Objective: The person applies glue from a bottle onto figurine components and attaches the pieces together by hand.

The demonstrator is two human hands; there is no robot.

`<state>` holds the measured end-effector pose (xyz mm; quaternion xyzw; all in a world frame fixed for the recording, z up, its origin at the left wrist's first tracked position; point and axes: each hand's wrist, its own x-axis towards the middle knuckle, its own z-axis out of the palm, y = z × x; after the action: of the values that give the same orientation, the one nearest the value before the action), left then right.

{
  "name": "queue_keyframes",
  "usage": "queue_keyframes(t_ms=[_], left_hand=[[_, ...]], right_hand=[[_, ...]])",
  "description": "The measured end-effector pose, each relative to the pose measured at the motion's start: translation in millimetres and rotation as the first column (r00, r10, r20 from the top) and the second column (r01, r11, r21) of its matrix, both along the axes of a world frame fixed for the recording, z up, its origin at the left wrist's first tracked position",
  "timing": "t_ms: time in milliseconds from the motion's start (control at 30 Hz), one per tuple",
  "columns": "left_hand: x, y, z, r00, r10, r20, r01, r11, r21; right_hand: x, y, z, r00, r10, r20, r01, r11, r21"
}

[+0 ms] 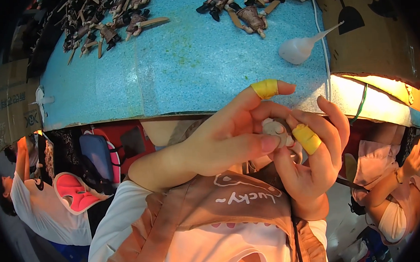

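Between the fingertips of both hands is a small pale figurine part (273, 129), rounded and knobbly; its exact kind I cannot make out. My left hand (236, 125) grips it from the left with the thumb across its front, the index finger stretched out above. My right hand (313, 149) pinches it from the right, the other fingers curled or raised. Yellow tape (265, 88) wraps my left index finger, and more yellow tape (307, 138) is round a finger of the right. The part is held over my lap, in front of the table edge.
A blue table (169, 81) spans the far side. Brown figurines (109, 34) with sword-like pieces are heaped at far left, and a few more figurines (251, 17) lie at far centre. A white squeeze bottle (297, 50) with a thin nozzle lies right. Cardboard (376, 41) borders the table; people sit on both sides.
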<state>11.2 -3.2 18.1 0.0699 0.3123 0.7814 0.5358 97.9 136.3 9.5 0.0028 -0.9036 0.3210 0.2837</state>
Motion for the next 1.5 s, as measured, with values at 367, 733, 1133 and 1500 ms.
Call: queue_keyframes(t_ms=[367,733,1133,1500], left_hand=[[-1.5,-3.0,-5.7,1.0,-0.024,0.002,0.024,1.0,-0.01],[-1.8,-2.4,-4.7,1.0,-0.012,-0.022,0.011,1.0,-0.013],[0.6,-4.3,-7.9,0.999,-0.026,-0.042,0.027,0.999,0.019],[1.8,-2.3,-8.4,1.0,0.011,-0.012,-0.01,0.999,0.035]], right_hand=[[0.4,-3.9,6.3,0.999,0.021,0.026,-0.025,0.985,0.173],[-0.8,-2.4,8.8,0.999,0.021,0.028,-0.025,0.991,0.133],[1.3,-1.7,7.6,0.998,0.057,0.023,-0.059,0.99,0.128],[-0.1,-2.7,7.3,0.999,0.031,0.022,-0.033,0.992,0.123]])
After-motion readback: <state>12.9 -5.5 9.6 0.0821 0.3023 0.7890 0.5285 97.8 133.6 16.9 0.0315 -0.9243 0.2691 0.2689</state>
